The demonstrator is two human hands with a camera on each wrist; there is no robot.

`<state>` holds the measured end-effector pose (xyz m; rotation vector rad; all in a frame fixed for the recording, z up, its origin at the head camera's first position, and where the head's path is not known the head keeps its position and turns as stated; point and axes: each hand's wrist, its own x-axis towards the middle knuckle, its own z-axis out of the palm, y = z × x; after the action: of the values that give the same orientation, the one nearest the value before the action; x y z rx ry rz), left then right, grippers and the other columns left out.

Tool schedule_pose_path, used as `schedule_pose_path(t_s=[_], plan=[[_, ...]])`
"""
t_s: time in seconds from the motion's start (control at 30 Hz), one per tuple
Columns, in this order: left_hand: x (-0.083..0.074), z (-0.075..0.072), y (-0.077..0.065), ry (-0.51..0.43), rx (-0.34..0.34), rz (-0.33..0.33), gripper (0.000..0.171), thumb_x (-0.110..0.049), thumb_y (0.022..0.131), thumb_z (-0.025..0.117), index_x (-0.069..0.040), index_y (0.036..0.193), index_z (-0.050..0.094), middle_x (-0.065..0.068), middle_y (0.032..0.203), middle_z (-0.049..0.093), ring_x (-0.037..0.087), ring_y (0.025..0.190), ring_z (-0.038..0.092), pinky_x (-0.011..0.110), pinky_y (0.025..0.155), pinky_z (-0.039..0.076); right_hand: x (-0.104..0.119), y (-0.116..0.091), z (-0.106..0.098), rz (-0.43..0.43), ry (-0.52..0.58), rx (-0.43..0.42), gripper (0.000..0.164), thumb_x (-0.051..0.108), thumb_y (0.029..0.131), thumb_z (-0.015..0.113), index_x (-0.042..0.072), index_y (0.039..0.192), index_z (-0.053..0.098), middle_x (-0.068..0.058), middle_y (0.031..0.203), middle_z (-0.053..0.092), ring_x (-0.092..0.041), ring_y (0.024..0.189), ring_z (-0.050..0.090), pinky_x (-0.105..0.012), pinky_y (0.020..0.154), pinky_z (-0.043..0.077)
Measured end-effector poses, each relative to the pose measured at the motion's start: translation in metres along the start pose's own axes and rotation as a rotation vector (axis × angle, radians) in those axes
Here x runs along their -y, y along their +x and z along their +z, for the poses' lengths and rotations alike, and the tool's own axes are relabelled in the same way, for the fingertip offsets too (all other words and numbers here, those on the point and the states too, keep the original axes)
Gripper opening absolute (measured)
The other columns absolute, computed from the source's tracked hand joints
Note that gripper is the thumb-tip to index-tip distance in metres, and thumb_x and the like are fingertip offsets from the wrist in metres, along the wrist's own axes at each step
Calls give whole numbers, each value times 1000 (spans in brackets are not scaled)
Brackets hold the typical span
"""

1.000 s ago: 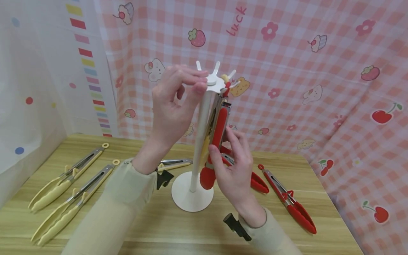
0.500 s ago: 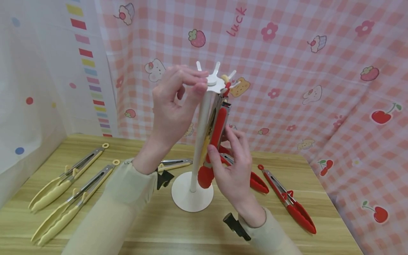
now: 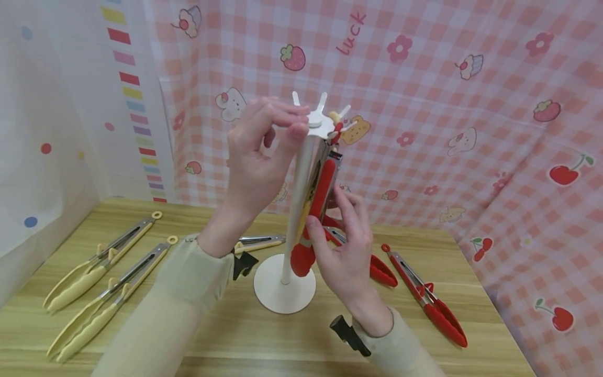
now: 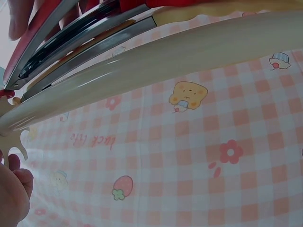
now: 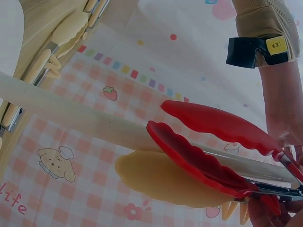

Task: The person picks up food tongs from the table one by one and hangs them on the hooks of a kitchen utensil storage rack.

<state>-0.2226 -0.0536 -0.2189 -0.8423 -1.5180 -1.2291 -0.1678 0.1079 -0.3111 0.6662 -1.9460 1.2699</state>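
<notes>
A white stand with a slim pole and spoked hooks on top stands on a round base. My left hand pinches the left side of its top. On the right side hang red tongs, their loop over a hook, head pointing down. My right hand grips these tongs midway, thumb in front and fingers behind. Yellow tongs hang just behind them, largely hidden in the head view. The red tongs' jaws are spread apart in the right wrist view.
Two yellow tongs lie on the wooden table at left, another yellow pair behind the base. At right lie red tongs and a second red pair, partly hidden by my right hand. A checked cloth hangs behind.
The lower end of the hanging red tongs has swung slightly left toward the pole, with my right thumb moving along. My left hand keeps its place at the stand's top.
</notes>
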Motion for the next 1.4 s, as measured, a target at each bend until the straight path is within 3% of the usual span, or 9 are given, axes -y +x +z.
schedule_pose_path(t_s=[0.5,1.0,1.23,1.4], plan=[[1,1,0,1,8,-2,68,-65,103,51,1,98,70,20,111,78,19,97,61,17,70,38,-2,-2,-1,-20,0,-5,64,1,93,72,4,154,51,-20,132,58,-21,121,62,-22,92,61],[0,0,-2,4,20,-12,68,-65,103,50,1,101,70,20,113,77,15,99,60,19,71,39,-5,-6,-5,-29,-40,42,73,9,93,76,7,159,45,-18,144,56,-27,134,59,-25,104,56],[-1,-1,-2,16,20,-14,68,-65,103,49,0,102,70,20,115,77,14,99,59,20,70,40,-8,-8,-8,-41,-81,66,72,31,99,73,8,160,42,-17,153,53,-30,131,59,-28,109,53],[-1,-1,-2,17,19,-6,68,-65,104,49,0,102,70,19,114,77,19,99,61,19,70,39,-12,-12,-11,-50,-113,85,77,53,102,63,9,161,42,-16,158,50,-30,141,52,-28,111,49]])
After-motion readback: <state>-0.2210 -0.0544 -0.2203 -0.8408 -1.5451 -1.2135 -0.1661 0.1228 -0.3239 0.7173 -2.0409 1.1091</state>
